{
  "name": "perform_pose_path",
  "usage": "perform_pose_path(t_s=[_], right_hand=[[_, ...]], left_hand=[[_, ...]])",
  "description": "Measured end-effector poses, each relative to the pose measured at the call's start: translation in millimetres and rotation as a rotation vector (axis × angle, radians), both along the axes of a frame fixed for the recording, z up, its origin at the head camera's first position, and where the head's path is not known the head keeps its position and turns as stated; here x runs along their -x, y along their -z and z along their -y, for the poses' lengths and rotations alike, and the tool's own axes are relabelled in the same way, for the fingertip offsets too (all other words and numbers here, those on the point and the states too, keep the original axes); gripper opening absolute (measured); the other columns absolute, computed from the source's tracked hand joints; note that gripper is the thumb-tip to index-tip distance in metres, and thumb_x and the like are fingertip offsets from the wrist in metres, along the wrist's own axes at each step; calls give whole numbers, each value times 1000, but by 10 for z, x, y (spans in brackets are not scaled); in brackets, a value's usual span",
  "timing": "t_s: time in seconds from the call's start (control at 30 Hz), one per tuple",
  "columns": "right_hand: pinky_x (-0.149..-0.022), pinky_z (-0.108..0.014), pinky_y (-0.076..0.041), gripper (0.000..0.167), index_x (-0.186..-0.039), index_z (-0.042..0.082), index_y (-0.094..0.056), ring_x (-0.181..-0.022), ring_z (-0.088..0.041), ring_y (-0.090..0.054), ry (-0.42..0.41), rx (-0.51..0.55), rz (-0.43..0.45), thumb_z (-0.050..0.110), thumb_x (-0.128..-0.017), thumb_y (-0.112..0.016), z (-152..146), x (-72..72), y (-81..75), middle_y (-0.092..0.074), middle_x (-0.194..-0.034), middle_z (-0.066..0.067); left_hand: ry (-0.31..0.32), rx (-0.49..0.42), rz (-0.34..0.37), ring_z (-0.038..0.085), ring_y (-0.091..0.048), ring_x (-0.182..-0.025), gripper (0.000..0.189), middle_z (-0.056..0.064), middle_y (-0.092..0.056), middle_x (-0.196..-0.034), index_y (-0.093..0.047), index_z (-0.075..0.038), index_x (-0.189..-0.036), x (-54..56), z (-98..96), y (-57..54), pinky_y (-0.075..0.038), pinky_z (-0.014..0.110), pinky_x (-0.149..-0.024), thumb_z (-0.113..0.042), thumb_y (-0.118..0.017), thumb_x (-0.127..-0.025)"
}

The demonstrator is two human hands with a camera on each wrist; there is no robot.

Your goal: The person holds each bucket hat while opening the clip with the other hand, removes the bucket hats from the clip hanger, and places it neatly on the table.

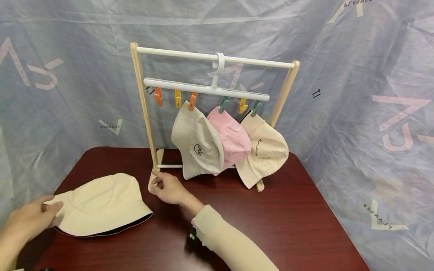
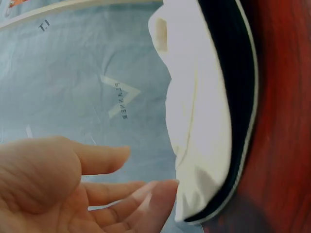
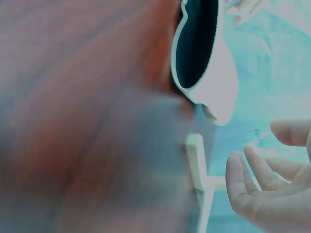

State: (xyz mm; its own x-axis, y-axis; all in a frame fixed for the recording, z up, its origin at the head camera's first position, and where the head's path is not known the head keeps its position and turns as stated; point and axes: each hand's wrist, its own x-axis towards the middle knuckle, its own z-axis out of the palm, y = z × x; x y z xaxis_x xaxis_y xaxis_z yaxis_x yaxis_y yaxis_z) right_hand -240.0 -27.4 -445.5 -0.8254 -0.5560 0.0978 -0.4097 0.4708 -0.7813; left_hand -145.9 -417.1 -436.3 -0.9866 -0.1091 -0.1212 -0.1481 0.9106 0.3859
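A cream bucket hat [image 1: 101, 203] with a dark lining lies on the table at the left. At its left edge is my left hand [image 1: 30, 220]; in the left wrist view the fingertips meet or overlap the hat [image 2: 199, 126], thumb held apart. My right hand [image 1: 169, 188], loosely bent and holding nothing, hovers by the left foot of the wooden rack [image 1: 145, 105]. In the right wrist view its thumb and fingers [image 3: 238, 182] are spread apart. A light grey hat [image 1: 200, 146], a pink hat [image 1: 234, 137] and another cream hat [image 1: 268, 150] hang from clips.
A white hanger [image 1: 203, 89] hooks over the rack's top bar. Its clips include an orange clip [image 1: 158, 96] and a yellow clip [image 1: 178, 99] at the left, with nothing in them. Grey printed cloth [image 1: 84, 75] surrounds the dark red table [image 1: 288, 226].
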Motion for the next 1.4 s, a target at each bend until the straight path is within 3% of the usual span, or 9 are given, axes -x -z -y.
perform_pose_path(t_s=[0.17,0.3,0.43,0.57,0.63,0.8,0.87,1.1,1.4], right_hand=[[-84,-18,-52,60,-161,8,-45,-102,-9,-69,10,28,8,11,-104,-64,-193,23,-191,-71,-132,-11],[-87,-21,-54,60,-161,8,-45,-109,-14,-70,7,71,9,11,-104,-64,-331,37,-342,-70,-133,-11],[-88,-21,-55,59,-159,8,-47,-117,-23,-71,18,111,-20,10,-103,-66,-451,46,-492,-70,-134,-11],[-93,-24,-55,59,-159,8,-47,-118,-27,-70,24,139,-55,9,-103,-66,-583,46,-651,-69,-135,-12],[-95,-25,-56,59,-159,9,-47,-119,-28,-70,30,149,-65,8,-103,-66,-657,46,-724,-68,-135,-11],[-99,-33,-57,57,-159,8,-48,-122,-31,-68,40,156,-108,8,-104,-65,-834,50,-864,-67,-137,-13],[-100,-36,-58,57,-158,7,-48,-122,-32,-68,38,166,-120,8,-104,-65,-897,49,-906,-66,-139,-16],[-100,-44,-58,57,-157,4,-49,-120,-32,-70,51,212,-166,6,-103,-67,-1058,61,-1009,-66,-136,-20],[-103,-50,-56,55,-155,1,-50,-122,-41,-67,88,295,-178,2,-102,-67,-1227,88,-1086,-65,-134,-25]], left_hand=[[47,-39,-139,20,-74,-73,63,35,-69,-117,-42,15,-146,76,-145,-74,-36,70,-88,-39,-47,-114],[87,-78,-248,-14,-58,-70,58,31,-70,-121,-48,10,-147,135,-275,-137,-38,65,-85,-36,-53,-112],[127,-101,-349,-27,-42,-80,48,22,-73,-116,-57,1,-145,194,-404,-196,-42,48,-78,-32,-60,-110],[153,-121,-439,-27,-46,-83,39,14,-76,-111,-64,-7,-140,259,-526,-266,-38,29,-72,-28,-65,-108],[154,-132,-474,-26,-48,-83,36,2,-76,-106,-66,-11,-139,290,-579,-310,-37,24,-70,-27,-66,-107],[172,-175,-535,-28,-47,-85,33,2,-76,-106,-68,-15,-137,366,-726,-424,-40,21,-71,-26,-68,-106],[178,-183,-556,-29,-47,-86,32,9,-75,-110,-69,-16,-137,399,-790,-463,-41,20,-72,-25,-68,-106],[201,-237,-612,-25,-53,-86,28,5,-75,-112,-70,-20,-134,521,-1058,-612,-44,8,-73,-22,-68,-106],[307,-302,-663,-17,-57,-90,29,7,-75,-115,-69,-16,-134,704,-1428,-747,-45,5,-77,-17,-69,-105]])
